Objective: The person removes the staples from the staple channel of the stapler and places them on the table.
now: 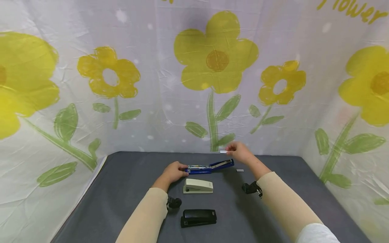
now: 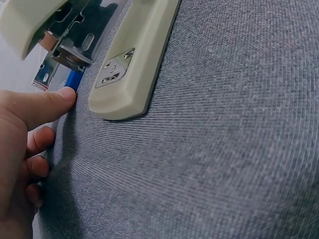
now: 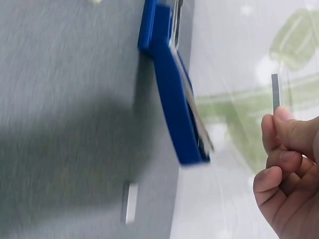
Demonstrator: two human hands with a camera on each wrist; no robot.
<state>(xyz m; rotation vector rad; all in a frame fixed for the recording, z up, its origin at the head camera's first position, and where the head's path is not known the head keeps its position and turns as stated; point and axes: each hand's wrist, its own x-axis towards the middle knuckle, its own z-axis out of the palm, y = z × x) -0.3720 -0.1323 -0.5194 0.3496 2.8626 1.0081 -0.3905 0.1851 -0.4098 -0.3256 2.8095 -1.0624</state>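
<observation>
A blue stapler lies flipped wide open at the far part of the table, its top arm swung out to the right. My left hand holds its left end, thumb on the near side; in the left wrist view only a bit of the blue body shows by the thumb tip. Above and just behind the raised arm, my right hand pinches a short strip of staples between thumb and forefinger. This strip sticks out past the fingertips in the right wrist view, touching nothing else.
Another staple strip lies on the grey table, right of the blue stapler. Nearer stand a cream stapler and, closest, a black stapler. A flower-printed curtain rises behind the table's back edge.
</observation>
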